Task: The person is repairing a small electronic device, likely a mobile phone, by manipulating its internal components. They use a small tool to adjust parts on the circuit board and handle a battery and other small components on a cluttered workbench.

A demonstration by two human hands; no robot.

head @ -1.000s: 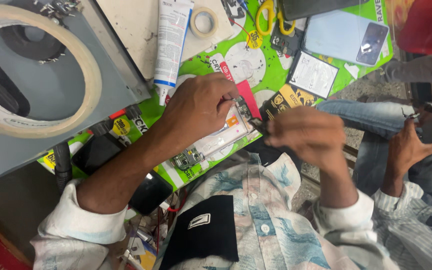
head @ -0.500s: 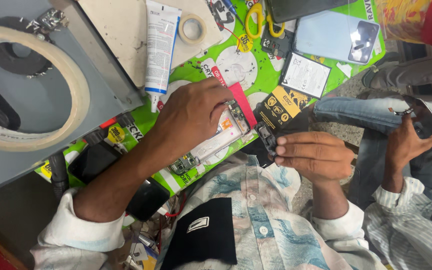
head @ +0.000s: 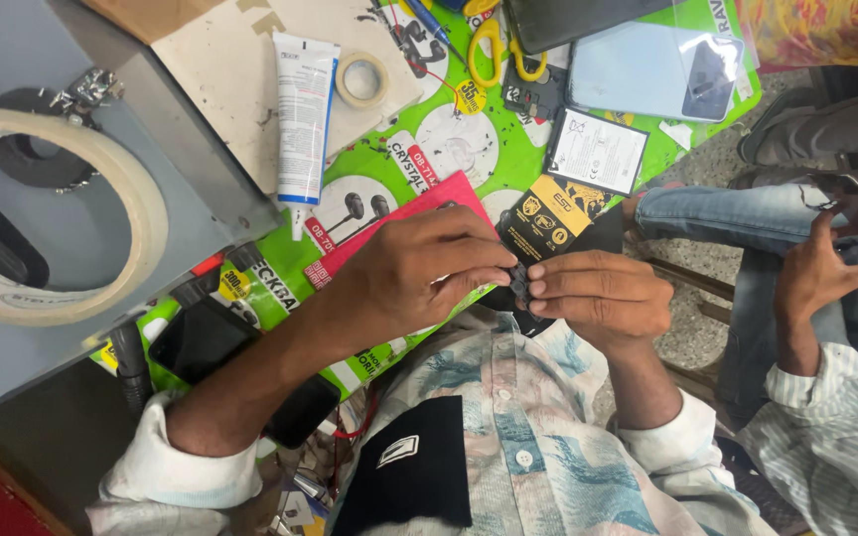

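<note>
Pinching a small dark part between my left hand and right hand, over the black-and-yellow packet. Glue tube and scissors lie beyond my left hand. Since earlier, my right hand closed in.

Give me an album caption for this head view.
Both hands, left hand and right hand, pinch a small dark part.

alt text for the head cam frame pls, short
Seen from above, a person's left hand and right hand meet over a small dark part, pinched between their fingertips above a cluttered green mat. Nearby lie a white tube, a tape roll and yellow scissors.
</note>
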